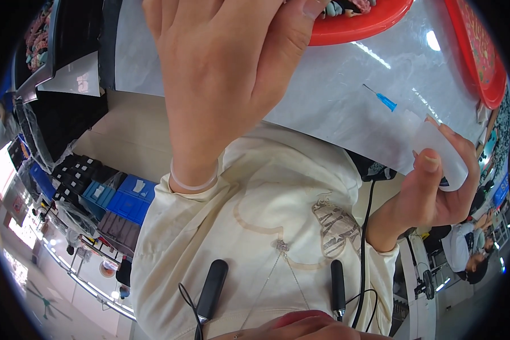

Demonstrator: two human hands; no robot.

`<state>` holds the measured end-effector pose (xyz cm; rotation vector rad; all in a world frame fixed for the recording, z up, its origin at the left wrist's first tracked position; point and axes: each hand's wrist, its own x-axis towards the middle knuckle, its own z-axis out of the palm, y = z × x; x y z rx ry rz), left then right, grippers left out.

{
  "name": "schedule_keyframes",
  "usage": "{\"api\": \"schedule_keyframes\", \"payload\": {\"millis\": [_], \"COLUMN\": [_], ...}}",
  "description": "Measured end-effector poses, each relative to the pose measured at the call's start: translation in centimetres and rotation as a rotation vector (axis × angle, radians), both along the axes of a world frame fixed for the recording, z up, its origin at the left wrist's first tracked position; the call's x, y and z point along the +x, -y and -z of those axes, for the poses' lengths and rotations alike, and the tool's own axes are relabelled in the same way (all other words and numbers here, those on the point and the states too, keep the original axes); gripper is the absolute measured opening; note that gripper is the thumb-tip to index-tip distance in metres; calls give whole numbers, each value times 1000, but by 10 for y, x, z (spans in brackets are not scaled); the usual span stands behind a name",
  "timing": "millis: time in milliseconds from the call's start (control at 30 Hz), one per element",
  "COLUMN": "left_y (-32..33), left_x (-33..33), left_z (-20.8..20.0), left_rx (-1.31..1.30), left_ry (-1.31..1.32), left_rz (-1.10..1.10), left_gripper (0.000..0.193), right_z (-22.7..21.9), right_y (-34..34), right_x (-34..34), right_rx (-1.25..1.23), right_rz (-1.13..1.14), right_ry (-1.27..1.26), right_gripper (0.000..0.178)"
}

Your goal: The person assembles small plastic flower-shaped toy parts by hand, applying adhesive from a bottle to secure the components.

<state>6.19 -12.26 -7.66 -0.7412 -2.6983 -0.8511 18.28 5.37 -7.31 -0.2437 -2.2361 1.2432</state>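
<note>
My right hand [436, 195] is closed around a translucent white squeeze bottle [430, 144]. A thin needle tip with a blue hub [386, 102] is on the bottle's end, pointing up and left above the grey tabletop [328, 96]. My left hand [221, 62] reaches over the table, back of the hand up, its thumb beside a red tray [368, 33]. Its other fingers run past the upper edge of the picture, so their grip is hidden. Small pink, black and pale pieces [351, 8] lie in that tray.
A second red tray or lid [484, 62] with a patterned inside stands at the right. To the left are a black tray [54, 42] of small coloured pieces and blue bins [131, 198] lower down. A dark cable [370, 226] hangs near my right forearm. Another person [464, 252] is further right.
</note>
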Motion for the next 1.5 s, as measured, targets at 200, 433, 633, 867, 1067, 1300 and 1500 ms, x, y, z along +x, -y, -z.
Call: {"api": "schedule_keyframes", "payload": {"millis": [200,433,633,867,1067,1300,1500], "left_y": [1,2,3,3,4,5,6], "left_x": [0,1,0,-1,0,-1,-2], "left_z": [1,3,5,6,6,8,9], "left_rx": [1,4,5,4,5,6,12], "left_ry": [-12,-27,-40,-56,-72,-89,-105], "left_rz": [8,23,35,47,60,70,80], "left_gripper": [17,17,17,16,16,16,16], "right_z": [-7,-6,-8,-5,0,-11,-7], "right_y": [-7,-8,-9,-11,-3,-8,-19], "right_x": [-2,-1,1,2,-2,0,6], "right_rx": [119,132,119,52,-52,114,27], "right_rz": [-222,-244,-143,-85,49,-238,-43], "right_ry": [63,57,60,51,2,100,-8], "right_gripper": [36,33,34,36,36,34,31]}}
